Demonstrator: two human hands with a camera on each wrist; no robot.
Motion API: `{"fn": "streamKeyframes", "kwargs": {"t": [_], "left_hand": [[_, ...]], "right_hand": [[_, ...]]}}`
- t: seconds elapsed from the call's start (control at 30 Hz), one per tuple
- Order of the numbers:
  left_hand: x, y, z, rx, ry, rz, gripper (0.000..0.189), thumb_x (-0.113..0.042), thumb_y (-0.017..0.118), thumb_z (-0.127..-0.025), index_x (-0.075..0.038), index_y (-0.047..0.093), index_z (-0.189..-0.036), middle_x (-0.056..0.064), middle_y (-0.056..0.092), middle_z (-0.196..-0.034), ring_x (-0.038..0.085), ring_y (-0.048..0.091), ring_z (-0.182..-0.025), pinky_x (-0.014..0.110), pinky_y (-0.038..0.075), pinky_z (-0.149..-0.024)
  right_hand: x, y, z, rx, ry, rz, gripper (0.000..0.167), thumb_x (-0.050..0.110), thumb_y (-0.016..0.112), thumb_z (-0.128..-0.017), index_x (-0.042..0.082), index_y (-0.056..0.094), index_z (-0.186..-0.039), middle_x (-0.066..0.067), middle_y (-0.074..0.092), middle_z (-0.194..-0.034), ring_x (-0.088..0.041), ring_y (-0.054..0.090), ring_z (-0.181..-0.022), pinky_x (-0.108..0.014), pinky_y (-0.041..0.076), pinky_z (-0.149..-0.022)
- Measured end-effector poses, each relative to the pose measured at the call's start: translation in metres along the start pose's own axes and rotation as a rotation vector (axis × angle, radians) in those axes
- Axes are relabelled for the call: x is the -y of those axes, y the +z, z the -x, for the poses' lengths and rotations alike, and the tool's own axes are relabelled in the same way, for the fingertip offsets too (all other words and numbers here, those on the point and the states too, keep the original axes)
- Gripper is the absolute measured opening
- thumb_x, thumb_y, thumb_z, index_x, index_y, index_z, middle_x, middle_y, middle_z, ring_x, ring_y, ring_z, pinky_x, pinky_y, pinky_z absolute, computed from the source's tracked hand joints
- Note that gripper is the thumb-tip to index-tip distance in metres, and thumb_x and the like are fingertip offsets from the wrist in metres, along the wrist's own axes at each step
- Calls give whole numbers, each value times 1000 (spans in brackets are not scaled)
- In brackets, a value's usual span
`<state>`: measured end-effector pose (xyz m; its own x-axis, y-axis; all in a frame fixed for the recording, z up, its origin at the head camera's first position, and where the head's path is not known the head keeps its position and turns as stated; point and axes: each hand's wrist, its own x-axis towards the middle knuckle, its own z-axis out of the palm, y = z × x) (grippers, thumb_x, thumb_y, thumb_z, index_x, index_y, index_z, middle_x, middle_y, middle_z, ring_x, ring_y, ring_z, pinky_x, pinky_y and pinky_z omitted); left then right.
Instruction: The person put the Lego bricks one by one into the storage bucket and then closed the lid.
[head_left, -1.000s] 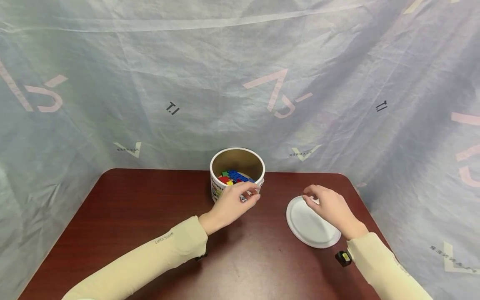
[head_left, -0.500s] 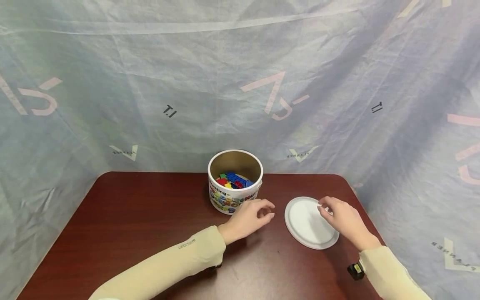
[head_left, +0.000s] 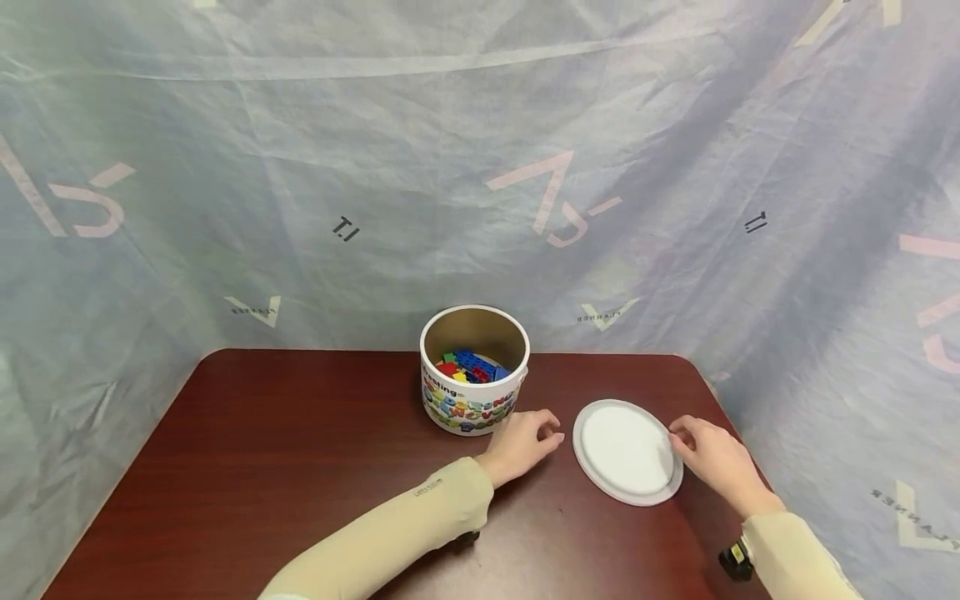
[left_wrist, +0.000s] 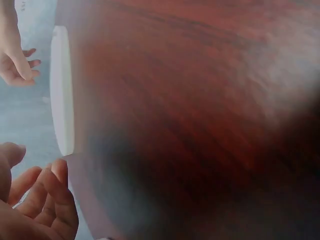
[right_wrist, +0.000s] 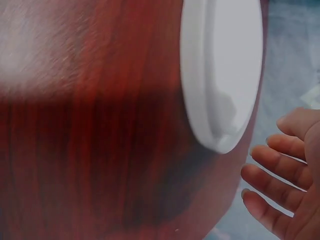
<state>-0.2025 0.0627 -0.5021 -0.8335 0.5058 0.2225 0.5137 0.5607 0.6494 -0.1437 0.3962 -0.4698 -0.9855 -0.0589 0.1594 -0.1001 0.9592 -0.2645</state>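
Observation:
A round white lid with a raised rim lies flat on the right part of the table. To its left is my left hand, fingers loosely bent and holding nothing, apart from the rim in the left wrist view. My right hand hovers by the lid's right edge; a gap separates its relaxed fingers from the rim in the right wrist view. Behind my left hand stands an uncovered white bucket printed with colourful letters. Toy building bricks in blue, red, yellow and green lie inside it.
The dark reddish wooden table has rounded far corners. A grey printed cloth hangs behind it and along both sides. The bucket stands near the table's far edge.
My left hand has moved right and nearer to me, away from the bucket's front toward the lid. My right hand has shifted from above the lid to its right edge. Lid and bucket stay put.

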Motion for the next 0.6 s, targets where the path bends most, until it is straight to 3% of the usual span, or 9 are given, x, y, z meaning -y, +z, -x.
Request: {"fn": "streamKeyframes", "kwargs": {"t": [0.27, 0.6], "left_hand": [[-1, 27, -7, 52, -97, 7, 15, -29, 75, -98, -17, 76, -108, -12, 67, -82, 3, 58, -70, 23, 48, -62], [-10, 40, -14, 9, -180, 7, 11, -31, 75, -97, -19, 75, -97, -11, 61, -76, 6, 55, -66, 26, 45, -58]], "right_hand": [[-16, 9, 4, 43, 44, 3, 23, 15, 73, -95, -2, 72, -110, -11, 72, -92, -28, 69, -80, -52, 57, -65], [-19, 16, 4, 102, 73, 0, 21, 18, 69, -97, 2, 73, -109, 0, 68, -83, -13, 57, -68, -35, 47, -57]]}}
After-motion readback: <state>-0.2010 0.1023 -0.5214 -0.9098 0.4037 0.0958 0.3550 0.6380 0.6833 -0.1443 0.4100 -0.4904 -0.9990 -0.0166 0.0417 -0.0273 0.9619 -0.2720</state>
